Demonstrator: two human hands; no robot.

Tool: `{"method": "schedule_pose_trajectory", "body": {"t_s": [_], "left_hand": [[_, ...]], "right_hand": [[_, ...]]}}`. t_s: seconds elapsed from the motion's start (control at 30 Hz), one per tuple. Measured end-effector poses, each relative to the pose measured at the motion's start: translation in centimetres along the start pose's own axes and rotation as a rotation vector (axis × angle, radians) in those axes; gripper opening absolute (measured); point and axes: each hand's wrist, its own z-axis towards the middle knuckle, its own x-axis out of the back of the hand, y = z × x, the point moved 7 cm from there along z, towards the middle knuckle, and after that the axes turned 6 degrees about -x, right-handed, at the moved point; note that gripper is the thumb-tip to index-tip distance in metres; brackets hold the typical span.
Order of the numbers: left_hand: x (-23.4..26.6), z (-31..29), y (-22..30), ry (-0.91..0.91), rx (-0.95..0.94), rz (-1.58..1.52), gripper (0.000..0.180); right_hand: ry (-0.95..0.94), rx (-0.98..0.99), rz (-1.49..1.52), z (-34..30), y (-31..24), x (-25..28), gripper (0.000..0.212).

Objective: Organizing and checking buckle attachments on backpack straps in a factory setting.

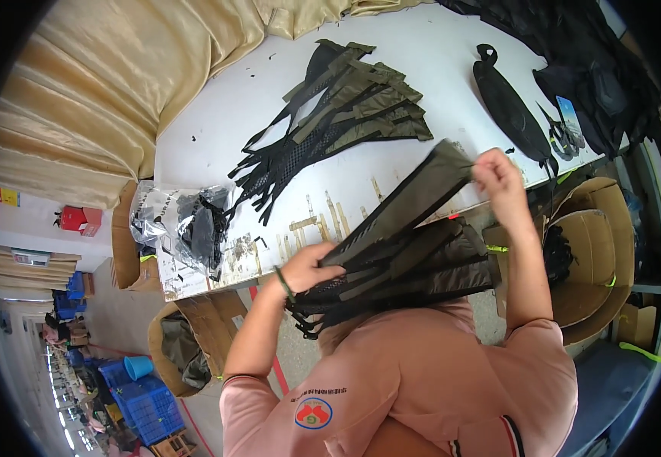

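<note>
My left hand (311,268), with a dark band at its wrist, is closed around the narrow end of an olive fabric strap piece (414,194) edged in black. At the strap piece's wide end, my right hand (500,183) pinches a corner between thumb and fingers. The piece is stretched at a slant over the table's near edge. Below it, a bundle of similar olive and black pieces (452,266) lies across my lap, its mesh ends and black straps (315,312) gathered under my left hand. More such pieces (346,114) lie fanned out on the white table (224,137).
A clear plastic bag with black parts (193,221) lies at the table's left corner. To the right are a long black pouch (509,107), scissors (563,137) and black fabric (605,84). Cardboard boxes (593,251) stand by the right side; another box (209,327) stands lower left.
</note>
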Motion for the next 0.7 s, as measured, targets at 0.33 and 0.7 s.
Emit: {"method": "schedule_pose_trajectory", "body": {"t_s": [0.33,0.7], "left_hand": [[6.6,3.6,0.4,0.451,-0.185,0.902,0.042],[5.3,7.0,3.2,0.692,-0.464,0.405,0.034]], "right_hand": [[0.064,-0.019,-0.536,6.2,3.4,-3.2,0.029],[-0.136,-0.048,-0.047,10.2,6.1,-15.0,0.043]]}}
